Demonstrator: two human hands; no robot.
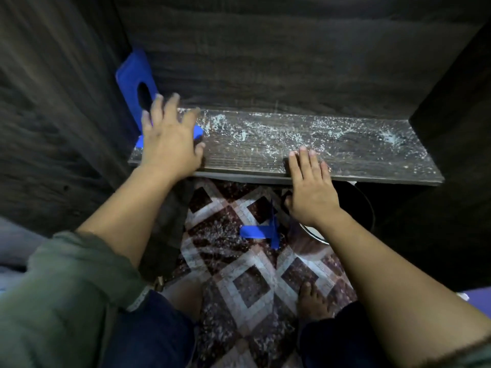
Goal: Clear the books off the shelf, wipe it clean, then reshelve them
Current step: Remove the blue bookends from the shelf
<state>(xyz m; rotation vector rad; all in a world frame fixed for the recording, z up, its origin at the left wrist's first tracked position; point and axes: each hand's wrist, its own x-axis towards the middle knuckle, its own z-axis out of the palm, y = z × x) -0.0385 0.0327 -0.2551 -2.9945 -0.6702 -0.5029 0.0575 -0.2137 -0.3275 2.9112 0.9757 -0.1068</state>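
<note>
The left hand [170, 139] spreads open over a blue bookend [134, 83] on the dusty shelf [345, 152]; the right hand [309, 189] lies flat, fingers straight, on its front edge.

A blue bookend [132, 78] stands upright at the far left, with an oval hole cut through its plate. A second blue bookend [259, 232] lies lower down on the floor [249, 282], which is patterned with dark speckled diamonds framed by pale bands. To its right sits a round dark pot [358, 208] (only partly visible), with a shiny metal rim [312, 233] showing at its near edge.
</note>
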